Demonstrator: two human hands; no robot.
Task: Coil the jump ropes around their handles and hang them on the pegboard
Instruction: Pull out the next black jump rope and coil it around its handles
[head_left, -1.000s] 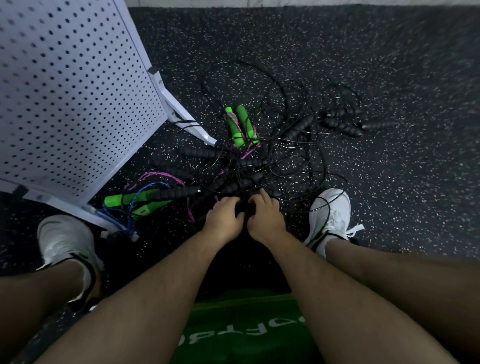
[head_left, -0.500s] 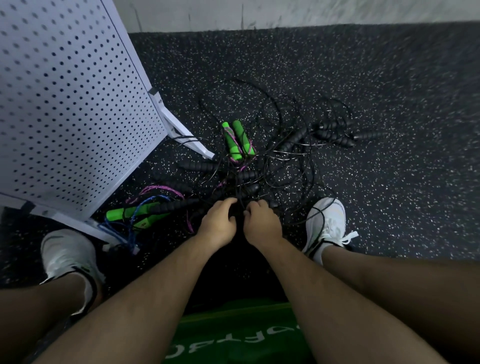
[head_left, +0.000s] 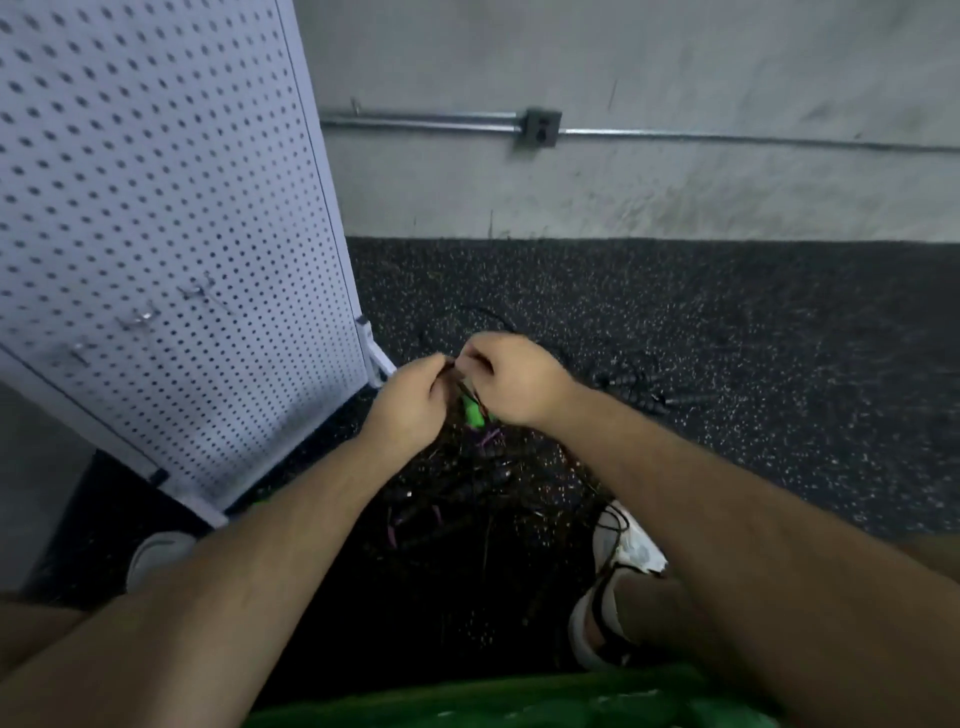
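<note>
Black speckled rubber flooring (head_left: 727, 338) carries the tangle of jump ropes (head_left: 467, 493), which lies between the person's feet and just beside the foot of the pegboard (head_left: 156, 208). Both hands hover above that heap, knuckles almost touching. The left hand (head_left: 410, 408) and the right hand (head_left: 511, 376) each have their fingers curled in a pinch on a thin dark cord (head_left: 453, 373) at the spot where they meet. Blur hides whether either palm also holds a handle.

A green handle (head_left: 471, 413) shows just below the hands; I cannot tell whether it hangs from the grip or lies on the floor underneath. Black ribbed handles (head_left: 641, 392) rest on the floor to the right, near the heap but apart from the hands.

Working so close together with fingertip pinches suggests the person is teasing one rope free of the knot, since a whole-fist pull would likely tighten the snarl. Holding the cord high lets the loose length drop away from the others.

The small hooks (head_left: 141, 318) on the pegboard appear bare, so the task looks barely begun: separation first, then coiling, then hanging. A dark strand seems to cross the right shoe (head_left: 626, 545), and it could snag if the rope is drawn up quickly.
</note>
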